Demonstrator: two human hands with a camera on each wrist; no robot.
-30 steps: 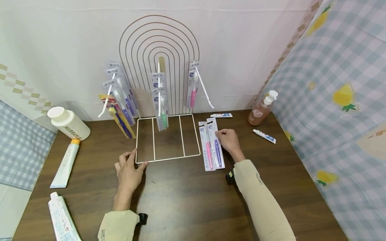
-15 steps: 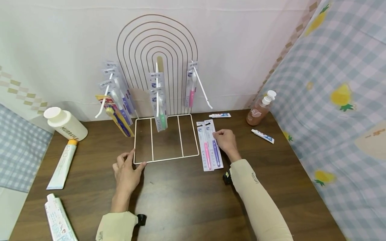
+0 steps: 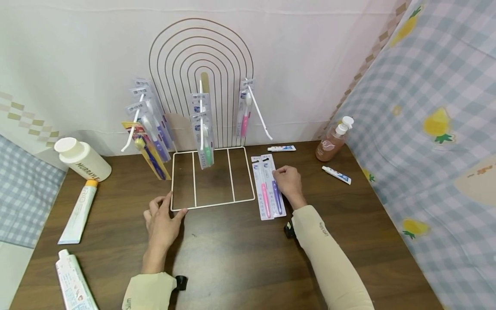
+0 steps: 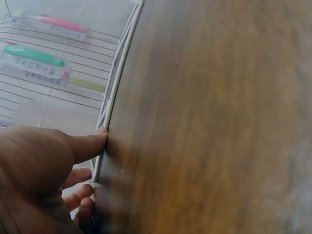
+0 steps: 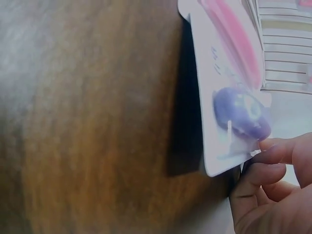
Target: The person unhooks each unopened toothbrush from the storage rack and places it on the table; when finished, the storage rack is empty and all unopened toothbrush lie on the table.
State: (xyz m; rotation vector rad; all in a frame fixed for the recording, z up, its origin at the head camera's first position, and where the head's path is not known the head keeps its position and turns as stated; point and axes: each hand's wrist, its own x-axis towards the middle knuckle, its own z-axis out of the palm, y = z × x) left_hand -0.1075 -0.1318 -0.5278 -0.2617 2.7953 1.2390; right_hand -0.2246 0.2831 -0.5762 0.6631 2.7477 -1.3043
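Observation:
A white wire display rack (image 3: pixel 213 206) stands on the table, with packaged toothbrushes hanging from its three hooks. My left hand (image 3: pixel 162 226) holds its front left corner, thumb on the front bar and fingers at the side. In the left wrist view, the thumb (image 4: pixel 87 146) presses the bar. Two packaged toothbrushes lie right of the rack: a pink one (image 3: pixel 265 200) and a purple one (image 3: pixel 277 198) partly overlapping it. My right hand (image 3: pixel 289 183) pinches the purple toothbrush package by its right edge. In the right wrist view, fingertips (image 5: pixel 273 151) meet the package edge (image 5: pixel 209 146).
Two small toothpaste tubes (image 3: pixel 281 148) (image 3: pixel 336 175) and a pump bottle (image 3: pixel 331 142) are on the right. A white bottle (image 3: pixel 87 161) and two large toothpaste tubes (image 3: pixel 79 215) (image 3: pixel 75 280) lie on the left. Curtains hang behind and at the sides.
The head view shifts slightly, moving the scene a little left. The purple toothbrush package has turned slightly beside the pink one. Both hands keep their places.

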